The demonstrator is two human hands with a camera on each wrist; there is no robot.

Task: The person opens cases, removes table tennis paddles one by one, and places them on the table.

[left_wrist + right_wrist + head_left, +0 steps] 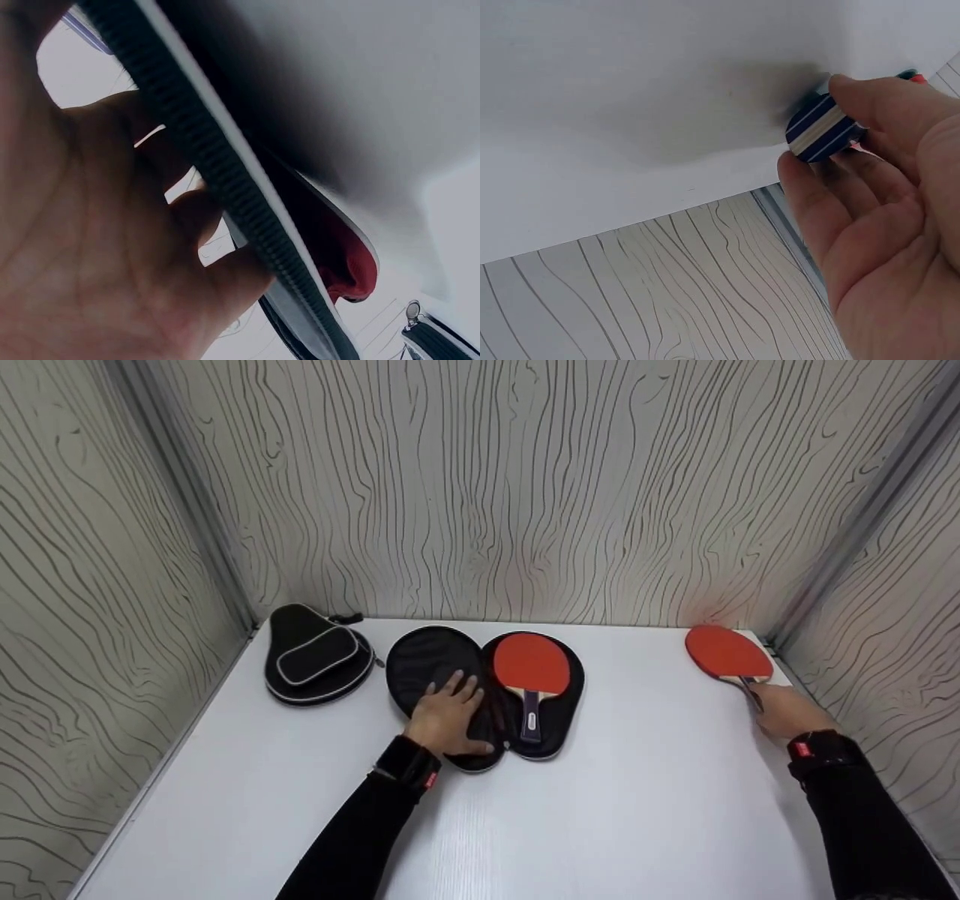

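The left hand [448, 718], fingers spread, rests on the left half of an unfolded black case [420, 660]; the cased paddle [531, 664] lies red side up in the right half. The right hand [791, 711] grips the handle of a second red paddle [726, 652] near the rear right corner of the table [637, 810]. Broad white surface separates this paddle from the unfolded case and extends toward the person. A closed case [296, 641] lies near the rear left corner. Writing on the handle label [533, 721] and red wristband tag [803, 749] is too small to read.
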